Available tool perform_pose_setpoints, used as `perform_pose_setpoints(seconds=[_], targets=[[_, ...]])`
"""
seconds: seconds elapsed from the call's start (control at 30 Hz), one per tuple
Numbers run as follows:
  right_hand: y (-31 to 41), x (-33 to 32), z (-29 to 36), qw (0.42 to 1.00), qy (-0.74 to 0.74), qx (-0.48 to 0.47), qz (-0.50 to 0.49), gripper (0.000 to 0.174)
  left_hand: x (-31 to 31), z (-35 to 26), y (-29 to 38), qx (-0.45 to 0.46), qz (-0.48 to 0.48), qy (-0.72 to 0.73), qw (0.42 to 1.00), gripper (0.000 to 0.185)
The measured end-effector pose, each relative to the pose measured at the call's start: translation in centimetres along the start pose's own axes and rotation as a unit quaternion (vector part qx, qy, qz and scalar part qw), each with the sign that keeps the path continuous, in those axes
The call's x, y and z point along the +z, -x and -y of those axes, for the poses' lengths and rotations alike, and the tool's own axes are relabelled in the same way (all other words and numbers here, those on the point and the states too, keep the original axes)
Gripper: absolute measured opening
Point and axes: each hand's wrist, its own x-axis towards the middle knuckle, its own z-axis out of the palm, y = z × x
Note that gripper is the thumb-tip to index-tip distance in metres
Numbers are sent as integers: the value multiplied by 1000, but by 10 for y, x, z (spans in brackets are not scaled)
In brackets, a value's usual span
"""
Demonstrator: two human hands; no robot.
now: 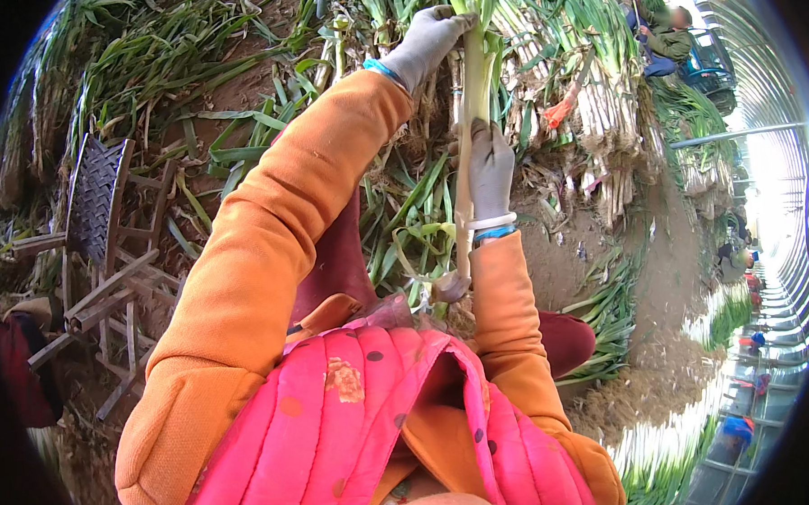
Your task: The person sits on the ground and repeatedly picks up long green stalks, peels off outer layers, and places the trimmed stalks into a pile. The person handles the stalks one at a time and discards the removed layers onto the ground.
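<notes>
A long-stemmed green onion (475, 80), leek-like, stands lengthwise before me, its green leaves towards the top of the view. My left hand (429, 45), in a grey glove, grips it where the leaves begin. Lower down, my right hand (492, 164), gloved too and with a white band at the wrist, has its fingers closed around the pale stem. A pale strip of stem or sheath (463, 209) runs down beside the right hand to a brownish root end (450, 288) near my lap. Loose leaves (416, 204) litter the ground below my hands.
Bundled green onions (604, 101) lie ahead and to the right, with an orange-wrapped item (561, 110) on them. To the left stands a stool (94, 198) with a woven seat, tangled with other frames. Another person (669, 38) sits at upper right under greenhouse hoops (762, 81).
</notes>
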Motion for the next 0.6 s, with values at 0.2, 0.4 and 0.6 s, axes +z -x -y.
perform_pose_setpoints(seconds=[0.2, 0.4, 0.6], targets=[[-36, -9, -93, 830, -492, 249, 83, 30, 4, -3, -3, -67, 39, 267, 961, 28], [53, -52, -265, 947, 159, 277, 40, 27, -14, 10, -24, -85, 39, 319, 943, 20], [75, -85, -242, 877, 430, 179, 121, 29, -14, 23, -41, -43, 57, 361, 930, 23]])
